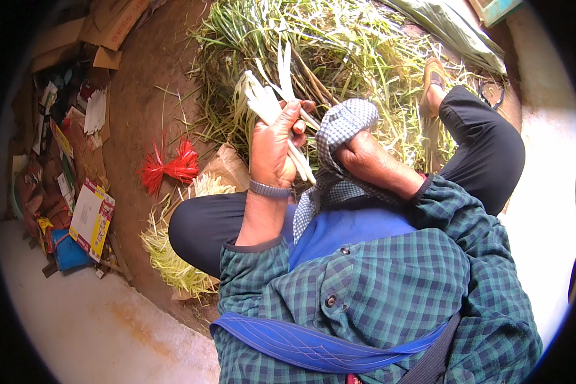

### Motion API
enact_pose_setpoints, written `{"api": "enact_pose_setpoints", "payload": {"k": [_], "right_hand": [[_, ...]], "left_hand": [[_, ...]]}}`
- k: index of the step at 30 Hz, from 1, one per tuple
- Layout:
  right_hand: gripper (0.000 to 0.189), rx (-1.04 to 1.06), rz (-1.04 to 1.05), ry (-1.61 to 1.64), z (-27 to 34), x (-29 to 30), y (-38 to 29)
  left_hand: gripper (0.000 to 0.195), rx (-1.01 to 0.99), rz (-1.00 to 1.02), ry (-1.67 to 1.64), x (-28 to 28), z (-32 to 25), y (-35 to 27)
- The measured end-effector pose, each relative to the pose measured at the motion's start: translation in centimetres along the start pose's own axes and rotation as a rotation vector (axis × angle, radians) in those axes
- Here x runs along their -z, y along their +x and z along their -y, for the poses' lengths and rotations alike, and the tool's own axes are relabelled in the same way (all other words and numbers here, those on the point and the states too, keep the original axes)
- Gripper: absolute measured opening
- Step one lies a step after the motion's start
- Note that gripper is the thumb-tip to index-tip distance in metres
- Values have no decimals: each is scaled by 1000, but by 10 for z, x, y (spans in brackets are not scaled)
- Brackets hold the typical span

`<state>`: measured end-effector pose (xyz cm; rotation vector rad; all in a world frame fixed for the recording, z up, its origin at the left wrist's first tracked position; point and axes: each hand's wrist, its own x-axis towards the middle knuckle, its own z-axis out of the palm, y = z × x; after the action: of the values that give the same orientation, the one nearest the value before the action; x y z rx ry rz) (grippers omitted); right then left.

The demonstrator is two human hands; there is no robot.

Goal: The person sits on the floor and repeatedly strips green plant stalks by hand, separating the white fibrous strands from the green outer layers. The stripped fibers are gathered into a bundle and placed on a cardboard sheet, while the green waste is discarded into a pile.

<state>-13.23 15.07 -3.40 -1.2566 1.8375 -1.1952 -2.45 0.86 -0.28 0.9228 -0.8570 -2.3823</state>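
Observation:
My left hand (pixel 276 149), with a metal band at the wrist, is closed around a small bunch of pale, leafy vegetable stalks (pixel 264 98). To its right, my right hand (pixel 357 146) is mostly hidden by a blue-and-white checked cloth (pixel 348 115); its fingers cannot be seen. The cloth hangs down to my lap. Beyond both hands lies a large heap of green and yellowish leafy stalks (pixel 365 62). A bundle of red plastic strips (pixel 170 165), pinched in the middle, rests on the ground at the left. Pale yellow leafy stalks (pixel 173 259) lie beside my left knee.
Brown paper or card (pixel 228 165) lies by my left knee. Farther left are cardboard boxes (pixel 110 24), a printed carton (pixel 93 216), a blue container (pixel 69 249) and mixed scraps. A grey-green sheet (pixel 456 29) lies at the upper right, near my brown shoe (pixel 433 72).

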Motion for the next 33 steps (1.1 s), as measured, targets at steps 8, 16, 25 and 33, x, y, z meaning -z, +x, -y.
{"api": "enact_pose_setpoints", "payload": {"k": [8,16,25,33], "right_hand": [[21,-8,-9,11,-5,8,-31],[24,-120,27,107,-13,10,-48],[28,-286,157,329,-23,20,-80],[35,-445,212,-31,-71,36,-105]], "left_hand": [[7,-2,-4,40,0,5,4],[14,8,-4,14,1,9,10],[5,-107,-66,-16,10,-11,21],[10,-194,-78,-42,23,-25,33]]}}
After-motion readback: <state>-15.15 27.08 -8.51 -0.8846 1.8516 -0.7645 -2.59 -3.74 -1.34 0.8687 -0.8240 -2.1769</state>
